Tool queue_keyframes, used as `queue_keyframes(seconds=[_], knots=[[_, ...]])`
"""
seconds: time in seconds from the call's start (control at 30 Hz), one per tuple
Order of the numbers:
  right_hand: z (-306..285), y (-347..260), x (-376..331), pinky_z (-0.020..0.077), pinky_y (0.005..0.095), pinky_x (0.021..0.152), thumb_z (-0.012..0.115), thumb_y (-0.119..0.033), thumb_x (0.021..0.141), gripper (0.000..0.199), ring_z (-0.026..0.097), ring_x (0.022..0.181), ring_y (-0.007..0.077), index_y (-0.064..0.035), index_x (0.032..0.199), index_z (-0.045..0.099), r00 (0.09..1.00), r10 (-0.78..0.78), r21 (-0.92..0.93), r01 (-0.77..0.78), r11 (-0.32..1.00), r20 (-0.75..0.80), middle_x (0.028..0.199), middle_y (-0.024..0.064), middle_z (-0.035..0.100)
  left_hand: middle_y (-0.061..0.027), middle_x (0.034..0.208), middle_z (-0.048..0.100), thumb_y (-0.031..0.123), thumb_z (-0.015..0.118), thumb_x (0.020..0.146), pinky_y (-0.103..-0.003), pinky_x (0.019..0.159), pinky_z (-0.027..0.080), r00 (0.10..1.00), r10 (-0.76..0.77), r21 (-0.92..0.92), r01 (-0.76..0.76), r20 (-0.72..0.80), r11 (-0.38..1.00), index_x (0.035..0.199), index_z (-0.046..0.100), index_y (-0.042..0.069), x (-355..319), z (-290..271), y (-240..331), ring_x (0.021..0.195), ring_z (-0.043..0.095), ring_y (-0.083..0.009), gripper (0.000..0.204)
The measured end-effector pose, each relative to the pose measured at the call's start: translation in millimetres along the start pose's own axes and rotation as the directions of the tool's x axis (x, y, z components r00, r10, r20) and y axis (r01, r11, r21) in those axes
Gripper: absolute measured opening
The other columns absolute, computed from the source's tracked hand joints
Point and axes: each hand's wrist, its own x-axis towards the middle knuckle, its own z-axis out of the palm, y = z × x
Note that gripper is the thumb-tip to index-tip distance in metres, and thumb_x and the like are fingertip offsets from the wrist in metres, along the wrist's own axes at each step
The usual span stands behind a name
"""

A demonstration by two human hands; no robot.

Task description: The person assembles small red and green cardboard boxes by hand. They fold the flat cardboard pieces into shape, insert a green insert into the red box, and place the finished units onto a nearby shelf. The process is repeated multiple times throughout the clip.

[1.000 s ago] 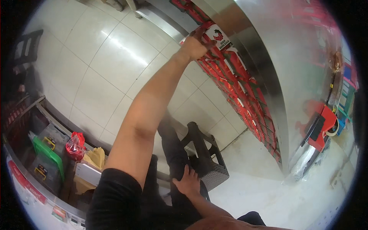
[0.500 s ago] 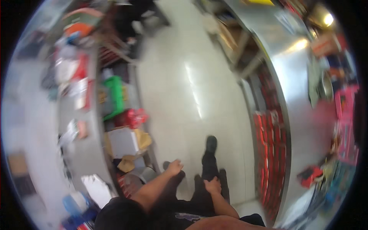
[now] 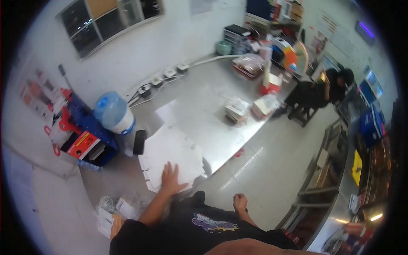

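Observation:
My left hand (image 3: 172, 179) lies open with fingers spread on the near part of a flat white sheet (image 3: 172, 148), paper or board, with dark marks along its left edge. The sheet rests on a metal table (image 3: 208, 123) and reaches close to its front edge. A black phone (image 3: 140, 142) lies beside the sheet's left edge. My right hand (image 3: 240, 202) hangs over the floor by my body, its fingers curled into a loose fist; nothing shows in them.
A blue water jug (image 3: 114, 111) and a blue-and-red rack (image 3: 91, 127) stand on the left. Power sockets (image 3: 157, 80) run along the wall. Plastic-wrapped packs (image 3: 236, 111) sit near the table's edge. A person in black (image 3: 316, 91) sits at far right. Metal shelving (image 3: 327, 170) lines the right.
My view has turned from the aisle between shelves to the table by the wall. My left hand, in the air before, now rests on the white sheet. My right hand stays low.

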Motion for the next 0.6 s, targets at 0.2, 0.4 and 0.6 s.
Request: queue_keyframes(seconds=[0.2, 0.4, 0.6], knots=[[28.8, -224.6, 29.3, 0.0552, 0.0311, 0.074, 0.062, -0.018, 0.099, 0.025, 0.070, 0.086, 0.0194, 0.0022, 0.113, 0.067, 0.912, -0.408, 0.348, 0.371, 0.861, 0.038, 0.099, 0.0133, 0.073, -0.0206, 0.125, 0.063, 0.043, 0.072, 0.089, -0.051, 0.097, 0.047, 0.990, 0.088, -0.310, -0.119, -0.111, 0.943, 0.114, 0.068, 0.005, -0.2, 5.0, 1.4, 0.122, 0.058, -0.0392, 0.045], [62.5, -326.2, -1.1, 0.0546, 0.0350, 0.086, 0.063, -0.028, 0.101, 0.051, 0.063, 0.111, 0.0237, -0.0006, 0.142, 0.048, 0.901, -0.293, 0.542, 0.079, 0.837, 0.320, 0.132, 0.0182, 0.060, -0.0125, 0.071, 0.065, 0.025, 0.074, 0.092, -0.039, 0.064, 0.051, 0.981, -0.158, -0.582, 0.065, -0.110, 0.811, 0.079, 0.064, 0.003, 32.2, -52.9, 5.6, 0.066, 0.064, -0.0280, 0.027], [85.8, -300.4, 18.2, 0.0474, 0.0449, 0.102, 0.065, -0.034, 0.099, 0.071, 0.057, 0.124, 0.0369, 0.0054, 0.151, 0.036, 0.941, -0.321, 0.178, 0.299, 0.937, 0.109, 0.142, 0.0301, 0.047, -0.0027, 0.073, 0.061, 0.021, 0.076, 0.092, -0.033, 0.064, 0.047, 0.943, -0.330, -0.948, 0.075, -0.033, 0.310, 0.079, 0.061, 0.003, 51.2, -89.8, -9.5, 0.069, 0.056, -0.0130, 0.027]])
